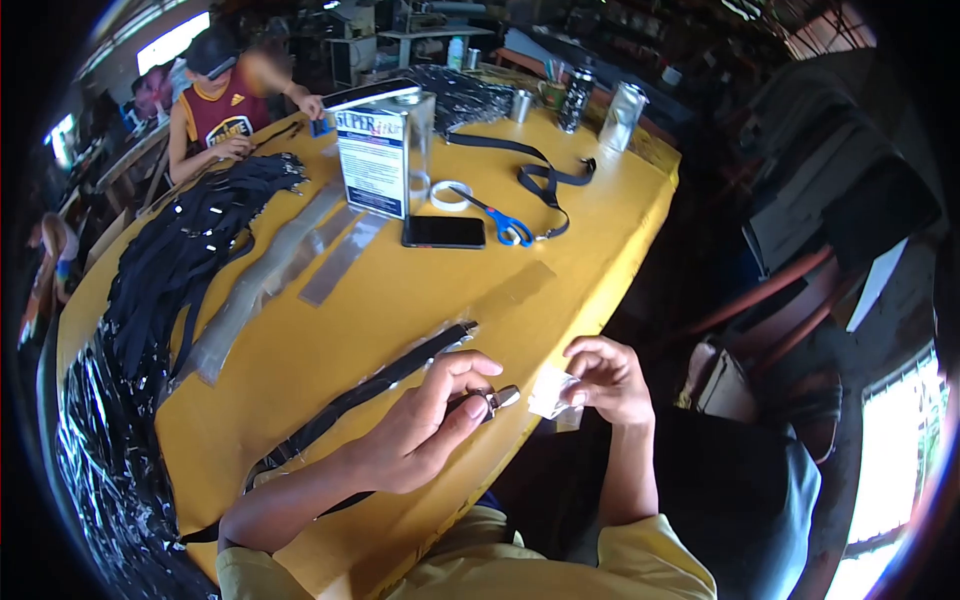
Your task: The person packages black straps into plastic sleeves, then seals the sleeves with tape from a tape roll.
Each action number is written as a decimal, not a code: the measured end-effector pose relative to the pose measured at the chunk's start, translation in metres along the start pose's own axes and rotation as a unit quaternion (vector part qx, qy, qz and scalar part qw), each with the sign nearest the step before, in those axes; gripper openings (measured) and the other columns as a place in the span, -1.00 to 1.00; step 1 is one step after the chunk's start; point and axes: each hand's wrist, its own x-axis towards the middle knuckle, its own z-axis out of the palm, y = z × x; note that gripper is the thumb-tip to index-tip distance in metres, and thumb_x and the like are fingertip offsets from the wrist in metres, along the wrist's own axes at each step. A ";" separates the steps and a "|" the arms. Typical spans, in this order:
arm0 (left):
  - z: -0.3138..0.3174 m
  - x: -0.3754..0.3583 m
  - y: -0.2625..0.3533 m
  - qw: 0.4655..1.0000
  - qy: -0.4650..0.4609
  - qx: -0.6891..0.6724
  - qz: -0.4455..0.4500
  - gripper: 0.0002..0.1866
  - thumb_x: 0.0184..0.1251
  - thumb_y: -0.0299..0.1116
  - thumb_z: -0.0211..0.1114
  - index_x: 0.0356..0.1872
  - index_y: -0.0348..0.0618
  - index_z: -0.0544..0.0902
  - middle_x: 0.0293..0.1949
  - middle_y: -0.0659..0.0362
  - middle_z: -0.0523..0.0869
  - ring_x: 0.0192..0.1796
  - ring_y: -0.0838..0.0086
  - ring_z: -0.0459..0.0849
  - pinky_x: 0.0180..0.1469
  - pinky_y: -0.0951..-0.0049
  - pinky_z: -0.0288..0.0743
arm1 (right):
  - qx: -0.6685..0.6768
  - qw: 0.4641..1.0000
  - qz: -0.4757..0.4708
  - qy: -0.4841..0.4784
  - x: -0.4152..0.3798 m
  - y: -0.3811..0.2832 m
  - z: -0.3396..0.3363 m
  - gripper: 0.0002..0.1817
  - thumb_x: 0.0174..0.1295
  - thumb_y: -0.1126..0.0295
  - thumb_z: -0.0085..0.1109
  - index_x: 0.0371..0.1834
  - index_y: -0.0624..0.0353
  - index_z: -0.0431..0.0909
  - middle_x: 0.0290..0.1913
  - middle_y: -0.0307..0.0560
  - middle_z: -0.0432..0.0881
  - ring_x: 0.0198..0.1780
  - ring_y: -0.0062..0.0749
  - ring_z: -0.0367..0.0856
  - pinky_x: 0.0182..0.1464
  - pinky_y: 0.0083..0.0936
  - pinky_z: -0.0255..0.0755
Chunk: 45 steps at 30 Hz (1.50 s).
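My left hand point(435, 415) is closed on a small metal clasp point(500, 400) near the table's front edge. A black strap point(370, 390) lies diagonally on the yellow table point(300, 345) just beyond my left forearm. To the right of the clasp, my right hand point(608, 382) pinches a small, crumpled white piece point(550, 392) that looks like plastic or paper. The clasp and the white piece are close together, with a small gap between them.
A phone point(443, 232), blue scissors point(508, 225), a tape roll point(452, 195) and a labelled tin point(375, 165) stand or lie farther back. Black straps point(185, 245) are piled left. Tumblers point(622, 117) stand at the back right. Another person point(225, 105) sits at the back left.
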 end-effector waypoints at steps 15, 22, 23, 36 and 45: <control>0.000 -0.004 0.005 0.995 -0.058 0.071 0.037 -0.62 0.68 -0.45 0.01 0.33 -0.36 0.15 -0.06 -0.06 0.57 -0.13 0.39 0.59 0.01 0.32 0.49 | 0.126 0.988 0.026 -0.085 0.007 0.005 0.014 -0.41 0.06 0.64 0.57 0.15 0.56 0.49 -0.39 0.07 0.72 -0.41 -0.45 0.71 -0.40 -0.60 0.52; 0.002 -0.006 -0.001 0.992 -0.027 0.089 0.083 -0.57 0.68 -0.38 0.01 0.42 -0.22 0.15 -0.12 -0.14 0.69 -0.24 0.12 0.73 -0.14 0.19 0.58 | 0.119 0.982 0.035 -0.143 0.010 0.002 0.011 -0.44 0.12 0.70 0.50 0.22 0.45 0.52 -0.28 0.04 0.75 -0.21 -0.42 0.79 -0.16 -0.55 0.63; 0.001 -0.006 0.000 0.993 -0.032 0.088 0.076 -0.56 0.68 -0.39 0.02 0.42 -0.22 0.15 -0.12 -0.14 0.70 -0.24 0.13 0.73 -0.14 0.19 0.58 | 0.121 0.981 0.044 -0.144 0.010 0.002 0.012 -0.44 0.12 0.71 0.49 0.22 0.45 0.52 -0.28 0.04 0.75 -0.21 -0.42 0.79 -0.15 -0.55 0.64; 0.001 -0.008 -0.001 0.992 -0.048 0.106 0.056 -0.54 0.67 -0.36 0.03 0.42 -0.26 0.13 -0.16 -0.07 0.72 -0.26 0.15 0.74 -0.19 0.21 0.57 | 0.085 0.985 0.056 -0.140 0.008 -0.006 0.019 -0.46 0.12 0.69 0.51 0.20 0.40 0.56 -0.28 -0.02 0.76 -0.20 -0.42 0.80 -0.09 -0.52 0.63; 0.003 -0.007 -0.001 0.990 -0.038 0.115 0.074 -0.55 0.69 -0.34 -0.01 0.43 -0.25 0.13 -0.16 -0.07 0.71 -0.28 0.17 0.72 -0.20 0.21 0.55 | -0.061 0.983 0.048 -0.167 0.007 -0.014 0.019 -0.53 0.20 0.64 0.48 0.19 0.30 0.61 -0.25 -0.10 0.78 -0.17 -0.52 0.77 -0.10 -0.56 0.59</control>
